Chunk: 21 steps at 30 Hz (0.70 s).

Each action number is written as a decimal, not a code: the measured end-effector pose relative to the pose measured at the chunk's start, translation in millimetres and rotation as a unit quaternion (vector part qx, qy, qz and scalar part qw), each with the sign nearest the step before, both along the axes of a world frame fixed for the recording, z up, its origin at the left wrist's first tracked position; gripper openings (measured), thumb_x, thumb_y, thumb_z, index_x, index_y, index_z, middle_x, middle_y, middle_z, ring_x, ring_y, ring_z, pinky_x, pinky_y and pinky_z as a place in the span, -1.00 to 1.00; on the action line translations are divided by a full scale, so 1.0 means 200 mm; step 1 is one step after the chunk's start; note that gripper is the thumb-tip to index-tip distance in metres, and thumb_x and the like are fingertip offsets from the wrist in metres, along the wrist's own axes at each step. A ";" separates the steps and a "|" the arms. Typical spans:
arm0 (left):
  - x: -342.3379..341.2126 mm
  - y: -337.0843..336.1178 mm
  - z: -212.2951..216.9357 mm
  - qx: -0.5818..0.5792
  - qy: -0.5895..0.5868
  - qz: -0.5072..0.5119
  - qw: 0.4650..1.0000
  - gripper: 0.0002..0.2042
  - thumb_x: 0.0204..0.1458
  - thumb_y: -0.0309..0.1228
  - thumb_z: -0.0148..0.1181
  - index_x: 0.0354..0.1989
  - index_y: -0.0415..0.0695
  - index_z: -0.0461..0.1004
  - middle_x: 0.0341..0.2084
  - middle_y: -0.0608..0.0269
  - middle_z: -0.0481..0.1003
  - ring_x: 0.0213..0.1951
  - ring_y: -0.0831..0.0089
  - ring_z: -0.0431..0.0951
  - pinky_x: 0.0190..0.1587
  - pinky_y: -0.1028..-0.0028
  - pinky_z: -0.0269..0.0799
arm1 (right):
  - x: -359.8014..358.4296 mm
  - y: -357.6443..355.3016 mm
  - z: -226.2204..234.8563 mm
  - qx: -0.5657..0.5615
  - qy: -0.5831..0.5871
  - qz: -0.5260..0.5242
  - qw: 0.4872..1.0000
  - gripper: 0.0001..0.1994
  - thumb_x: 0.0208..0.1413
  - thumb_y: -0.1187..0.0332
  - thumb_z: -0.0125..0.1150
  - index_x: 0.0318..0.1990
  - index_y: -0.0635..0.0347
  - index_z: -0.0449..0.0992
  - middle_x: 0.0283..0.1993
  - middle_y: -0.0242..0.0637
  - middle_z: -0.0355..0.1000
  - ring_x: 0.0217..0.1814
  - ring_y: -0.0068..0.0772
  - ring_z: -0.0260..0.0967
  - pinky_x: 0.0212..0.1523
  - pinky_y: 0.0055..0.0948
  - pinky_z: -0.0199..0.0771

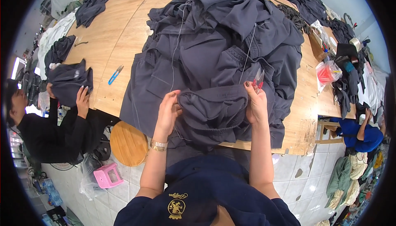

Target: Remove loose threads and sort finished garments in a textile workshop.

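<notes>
On my feed the wooden worktop (pixel 117 48) spreads widest, and on it sits the pile of dark grey garments (pixel 206 52). At the near side of the pile I have the held garment (pixel 214 112), its gathered band stretched between both hands. My left hand (pixel 166 116) has its grip curled on the band's left end; my right hand (pixel 257 107) has its grip closed at the other end, with red-handled snips (pixel 258 82) tucked in it, points up. Left of the pile lie blue-handled snips (pixel 115 75).
</notes>
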<state>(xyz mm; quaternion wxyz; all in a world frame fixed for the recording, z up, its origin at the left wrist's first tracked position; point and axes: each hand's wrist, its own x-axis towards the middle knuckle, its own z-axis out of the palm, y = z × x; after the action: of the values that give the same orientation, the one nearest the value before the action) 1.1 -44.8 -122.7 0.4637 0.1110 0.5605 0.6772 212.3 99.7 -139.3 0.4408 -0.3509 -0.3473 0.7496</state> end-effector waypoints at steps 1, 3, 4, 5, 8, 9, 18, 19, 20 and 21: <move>0.00 -0.02 0.00 -0.002 -0.002 -0.002 1.000 -0.63 0.17 -0.12 -0.11 -0.29 -0.18 0.48 -0.61 0.25 0.46 -0.45 0.57 0.47 -0.34 0.56 0.32 | 0.00 0.01 0.00 -0.002 -0.002 -0.002 1.000 -0.88 0.10 0.35 0.20 -0.28 0.17 0.46 -0.33 -0.44 0.44 -0.32 -0.61 0.38 -0.26 -0.58 0.37; -0.02 -0.10 0.00 -0.192 0.332 -0.106 0.917 -0.55 0.17 -0.03 -0.12 -0.37 -0.23 0.48 -0.73 0.28 0.40 -0.62 0.57 0.43 -0.52 0.58 0.30 | 0.00 -0.01 0.02 0.002 0.016 -0.026 1.000 -0.87 0.10 0.33 0.20 -0.28 0.17 0.46 -0.32 -0.44 0.44 -0.31 -0.60 0.38 -0.24 -0.57 0.37; -0.01 -0.13 0.00 -0.176 0.292 -0.151 0.928 -0.40 0.14 0.09 -0.16 -0.55 -0.27 0.46 -0.86 0.29 0.32 -0.77 0.55 0.35 -0.65 0.57 0.24 | 0.01 -0.01 0.02 -0.008 0.029 -0.020 0.999 -0.85 0.09 0.32 0.21 -0.28 0.18 0.46 -0.32 -0.42 0.45 -0.31 -0.57 0.40 -0.24 -0.54 0.40; -0.01 -0.15 0.00 -0.183 0.236 -0.223 0.928 -0.30 0.11 0.17 -0.20 -0.67 -0.32 0.46 -0.87 0.24 0.34 -0.78 0.52 0.37 -0.66 0.56 0.26 | 0.01 -0.01 0.01 -0.009 0.028 -0.020 0.999 -0.85 0.09 0.32 0.21 -0.28 0.18 0.46 -0.32 -0.42 0.45 -0.31 -0.57 0.40 -0.24 -0.54 0.40; 0.13 -0.16 0.01 -0.210 0.135 -0.310 0.917 -0.24 0.08 0.21 -0.19 -0.66 -0.39 0.47 -0.87 0.19 0.37 -0.75 0.47 0.46 -0.67 0.58 0.28 | 0.00 -0.02 0.02 -0.025 0.043 -0.018 0.999 -0.85 0.10 0.33 0.20 -0.27 0.19 0.46 -0.31 -0.38 0.46 -0.31 -0.52 0.42 -0.23 -0.49 0.44; 0.17 -0.16 0.00 -0.199 0.129 -0.324 0.916 -0.25 0.07 0.21 -0.15 -0.64 -0.40 0.48 -0.86 0.18 0.39 -0.74 0.45 0.49 -0.67 0.60 0.28 | -0.02 -0.05 0.05 -0.048 0.060 -0.027 0.997 -0.87 0.08 0.32 0.23 -0.31 0.16 0.47 -0.44 -0.53 0.33 -0.45 -0.67 0.23 -0.36 -0.63 0.27; 0.10 -0.11 0.06 0.240 -0.374 -0.131 0.886 -0.60 0.26 -0.21 -0.29 0.05 -0.24 0.33 0.01 0.06 0.40 0.09 0.20 0.37 0.11 0.19 0.31 | 0.06 -0.04 0.22 -0.160 0.275 -0.028 0.948 -0.83 0.16 0.32 0.08 -0.19 0.22 0.45 -0.16 -0.23 0.49 -0.15 -0.29 0.48 -0.10 -0.32 0.52; 0.09 -0.09 0.05 0.313 -0.401 -0.151 0.848 -0.58 0.26 -0.20 -0.33 0.11 -0.21 0.28 0.09 0.08 0.33 0.15 0.18 0.28 0.19 0.15 0.16 | 0.09 -0.04 0.14 -0.159 0.276 -0.024 0.948 -0.83 0.16 0.32 0.08 -0.19 0.22 0.45 -0.16 -0.23 0.49 -0.15 -0.29 0.48 -0.10 -0.32 0.52; 0.08 -0.07 0.04 0.383 -0.424 -0.168 0.803 -0.57 0.26 -0.20 -0.36 0.16 -0.19 0.24 0.16 0.11 0.26 0.21 0.16 0.19 0.27 0.11 0.02 | 0.07 -0.05 0.13 -0.173 0.281 -0.020 0.944 -0.83 0.17 0.32 0.07 -0.19 0.23 0.45 -0.16 -0.22 0.49 -0.15 -0.29 0.48 -0.09 -0.32 0.53; 0.07 -0.05 0.05 0.384 -0.420 -0.165 0.805 -0.57 0.26 -0.20 -0.36 0.16 -0.19 0.24 0.16 0.11 0.26 0.21 0.16 0.19 0.27 0.11 0.02 | 0.06 -0.06 0.12 -0.187 0.286 -0.015 0.940 -0.82 0.18 0.33 0.06 -0.19 0.23 0.44 -0.17 -0.21 0.49 -0.15 -0.29 0.48 -0.08 -0.32 0.53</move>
<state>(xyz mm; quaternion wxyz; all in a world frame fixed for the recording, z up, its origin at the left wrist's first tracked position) 15.1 -55.3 -112.8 0.6779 0.0756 -0.0218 0.7309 224.0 87.7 -115.6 0.4597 -0.2027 -0.0549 0.8629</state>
